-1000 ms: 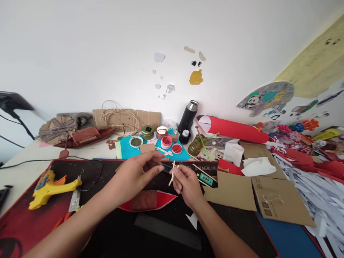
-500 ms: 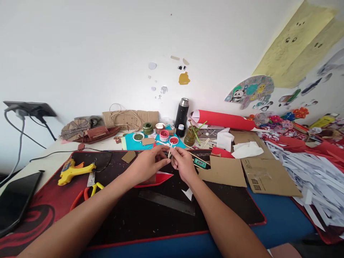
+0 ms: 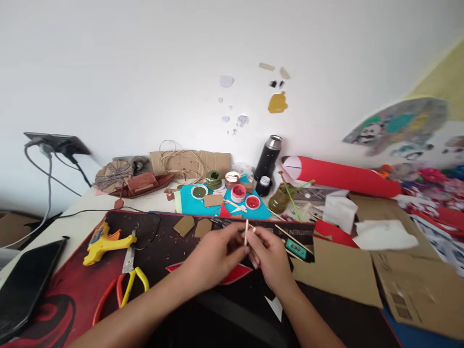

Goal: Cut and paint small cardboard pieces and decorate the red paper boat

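Note:
My left hand [image 3: 219, 251] pinches a short pale wooden stick [image 3: 246, 233], held upright between thumb and fingers over the mat. Close beside it, the fingers of my right hand [image 3: 268, 253] are closed on a second thin pale stick [image 3: 253, 231], of which only the tip shows. Beneath my hands lies a red boat-shaped paper piece [image 3: 237, 274], its middle covered by my left hand and wrist. Two small cut cardboard pieces [image 3: 183, 225] lie to the left of my fingers. A white paper scrap [image 3: 274, 307] is below my right wrist.
A yellow glue gun [image 3: 108, 244], scissors [image 3: 129, 263] and pliers [image 3: 139, 280] lie at left on the dark mat [image 3: 170, 309]. Open paint pots [image 3: 238, 193], a flask [image 3: 267, 157] and a jar of brushes [image 3: 280, 198] stand behind. Cardboard sheets [image 3: 337, 270] lie at right.
My view has turned left and moved closer, so the table things appear further right and larger. Both hands still pinch the sticks, now lower in view; a second cardboard piece has come into sight.

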Tool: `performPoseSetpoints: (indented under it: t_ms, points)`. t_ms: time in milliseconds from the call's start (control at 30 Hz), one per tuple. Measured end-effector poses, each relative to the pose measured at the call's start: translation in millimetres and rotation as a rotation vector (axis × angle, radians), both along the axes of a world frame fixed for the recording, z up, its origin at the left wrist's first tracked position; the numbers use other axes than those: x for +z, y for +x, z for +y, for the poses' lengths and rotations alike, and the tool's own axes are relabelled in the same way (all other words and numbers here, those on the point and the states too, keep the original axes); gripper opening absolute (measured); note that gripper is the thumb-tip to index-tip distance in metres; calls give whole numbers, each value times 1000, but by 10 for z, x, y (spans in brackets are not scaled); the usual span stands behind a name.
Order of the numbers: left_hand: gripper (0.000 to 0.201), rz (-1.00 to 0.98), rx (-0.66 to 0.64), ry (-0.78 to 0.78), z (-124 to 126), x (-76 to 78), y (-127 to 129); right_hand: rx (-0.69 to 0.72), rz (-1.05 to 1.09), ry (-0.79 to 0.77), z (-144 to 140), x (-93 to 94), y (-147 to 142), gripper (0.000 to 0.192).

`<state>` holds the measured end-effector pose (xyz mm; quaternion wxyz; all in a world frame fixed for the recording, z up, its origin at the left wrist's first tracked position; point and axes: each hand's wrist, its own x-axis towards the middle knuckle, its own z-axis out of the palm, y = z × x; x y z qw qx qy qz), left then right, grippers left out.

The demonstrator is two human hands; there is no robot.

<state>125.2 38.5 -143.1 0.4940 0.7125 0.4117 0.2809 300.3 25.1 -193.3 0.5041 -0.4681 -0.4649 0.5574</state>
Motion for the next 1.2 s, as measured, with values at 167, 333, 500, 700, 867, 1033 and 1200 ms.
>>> performPoseSetpoints:
  t_ms: [167,333,500,700,867,1033,1200]
  points:
    - [41,41,76,89,1,56,-21,-44,70,-97,-76,28,44,43]
    - [51,6,25,255,-8,153,-56,-61,61,-27,-47,156,42,37]
    - [58,-13,-40,209,-83,201,-96,-16,58,62,-77,191,6,35]
    - [69,-17,-196,186,-53,218,-207,38,108,144,-71,195,-59,34]
    - [65,19,-140,112,-31,200,-203,121,144,101,-61,222,-40,38]
    - [68,-110,-151,-28,-50,164,-190,146,185,46,-79,251,-17,45]
    - [68,-46,-171,5,-44,153,-208,115,177,19,-83,263,-11,46]
